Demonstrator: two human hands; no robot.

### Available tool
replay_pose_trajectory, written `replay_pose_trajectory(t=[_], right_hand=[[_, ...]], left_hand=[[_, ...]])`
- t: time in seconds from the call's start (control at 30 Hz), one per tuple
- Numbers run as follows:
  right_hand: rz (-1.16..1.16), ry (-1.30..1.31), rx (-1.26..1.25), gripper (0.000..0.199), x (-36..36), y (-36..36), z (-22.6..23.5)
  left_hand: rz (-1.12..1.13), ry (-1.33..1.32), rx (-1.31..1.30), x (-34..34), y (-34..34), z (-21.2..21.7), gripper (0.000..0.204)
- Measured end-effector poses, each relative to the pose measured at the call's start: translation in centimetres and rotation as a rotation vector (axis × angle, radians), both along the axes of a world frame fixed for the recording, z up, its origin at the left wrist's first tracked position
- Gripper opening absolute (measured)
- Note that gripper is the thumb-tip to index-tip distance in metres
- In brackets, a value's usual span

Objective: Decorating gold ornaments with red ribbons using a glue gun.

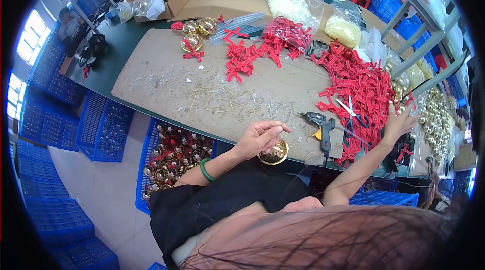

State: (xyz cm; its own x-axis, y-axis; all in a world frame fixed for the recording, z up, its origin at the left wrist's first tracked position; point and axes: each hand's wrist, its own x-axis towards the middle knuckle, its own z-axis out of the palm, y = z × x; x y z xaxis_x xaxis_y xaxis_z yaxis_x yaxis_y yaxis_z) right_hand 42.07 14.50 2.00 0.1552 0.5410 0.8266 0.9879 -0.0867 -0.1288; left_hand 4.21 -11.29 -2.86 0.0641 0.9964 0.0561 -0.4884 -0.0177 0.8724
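My left hand (pixel 261 138), with a green bangle (pixel 206 170) on its wrist, is closed in a pinch at the table's near edge. Just under its fingers hangs a shiny gold bell (pixel 274 155), partly covered by the hand. Far to the right, my right hand (pixel 400 124) reaches out with its fingers apart, between the heap of red bows (pixel 353 88) and the small gold bells (pixel 433 123). Between my hands lies a grey glue gun (pixel 322 129) with a yellow trigger. Scissors (pixel 350 113) rest on the bows.
Finished gold bells with red bows (pixel 192 42) stand at the far left of the cardboard sheet (pixel 166 78). Clear plastic bags (pixel 293 10) lie along the back. Below the table, a blue crate (pixel 143 189) holds many ornaments. A metal rack (pixel 422 58) rises at the right.
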Motion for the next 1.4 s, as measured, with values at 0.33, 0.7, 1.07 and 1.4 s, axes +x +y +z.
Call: replay_pose_trajectory(t=[0.33, 0.7, 1.07, 1.4], right_hand=[[1.520, 0.473, -0.918, 0.085, -21.1, -17.4, -3.1], [1.266, 0.441, -0.641, 0.078, -22.2, -18.5, -2.8], [1.261, 0.425, -0.607, 0.080, -22.3, -18.7, -3.2], [1.193, 0.459, -0.558, 0.074, -21.2, -18.6, -2.0]], left_hand=[[0.175, -0.189, 0.039, -2.0, 2.4, 1.4, 0.029], [0.458, 0.282, 0.272, -4.3, 1.9, 1.5, 0.042], [0.370, 0.779, 0.310, -3.6, 1.6, 1.1, 0.020], [0.738, 0.939, 0.390, -6.7, -0.6, 2.7, 0.009]])
